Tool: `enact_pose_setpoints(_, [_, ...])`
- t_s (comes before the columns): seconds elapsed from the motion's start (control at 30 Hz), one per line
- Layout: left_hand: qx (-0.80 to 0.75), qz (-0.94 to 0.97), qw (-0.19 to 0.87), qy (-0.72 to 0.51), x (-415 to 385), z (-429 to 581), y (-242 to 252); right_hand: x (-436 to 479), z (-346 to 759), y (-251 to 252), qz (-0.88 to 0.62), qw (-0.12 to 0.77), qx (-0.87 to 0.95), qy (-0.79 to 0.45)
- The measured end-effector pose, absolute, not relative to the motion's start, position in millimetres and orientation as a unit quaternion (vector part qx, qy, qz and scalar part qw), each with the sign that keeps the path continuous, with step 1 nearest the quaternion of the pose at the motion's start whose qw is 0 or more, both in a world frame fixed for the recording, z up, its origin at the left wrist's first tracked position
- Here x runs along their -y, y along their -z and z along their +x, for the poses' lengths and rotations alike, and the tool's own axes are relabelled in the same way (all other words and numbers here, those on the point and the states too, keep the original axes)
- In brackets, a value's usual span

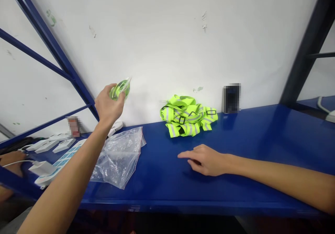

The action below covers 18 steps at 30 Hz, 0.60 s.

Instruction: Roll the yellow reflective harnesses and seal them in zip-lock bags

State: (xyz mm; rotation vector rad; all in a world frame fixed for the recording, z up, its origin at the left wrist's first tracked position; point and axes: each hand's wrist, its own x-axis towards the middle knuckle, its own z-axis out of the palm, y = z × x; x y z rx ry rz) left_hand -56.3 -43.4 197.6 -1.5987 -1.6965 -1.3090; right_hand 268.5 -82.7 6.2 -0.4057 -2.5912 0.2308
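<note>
A single head-worn camera looks forward and down across the blue counter (157,178) to the white wall (162,35) on its far side — a close, wide view from the near side, left hand (108,103) and right hand (205,160) both in frame.

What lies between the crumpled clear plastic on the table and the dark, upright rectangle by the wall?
Head view: a tangled heap of yellow-green reflective fabric straps, on the blue tabletop.

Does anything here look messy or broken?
Yes, the white wall looks chipped, with a greenish patch at upper left. Also, the yellow-green straps lie in a jumbled heap on the blue surface, not neatly folded.
</note>
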Motion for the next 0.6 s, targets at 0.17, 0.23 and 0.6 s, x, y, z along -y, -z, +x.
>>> enact_pose_setpoints(0.17, [0.535,-0.652,0.335,0.419,128.4,1.6,-146.9,84.9,270.6,-14.0,-0.218,0.328,0.880,-0.267])
enact_pose_setpoints(0.23, [0.517,-0.686,0.291,0.421,148.3,26.5,-97.4,87.9,269.9,-13.8,-0.178,0.337,0.871,-0.309])
enact_pose_setpoints(0.6, [0.515,-0.793,0.025,0.325,154.7,97.3,-41.6,93.6,272.6,-10.9,-0.203,0.399,0.835,-0.320])
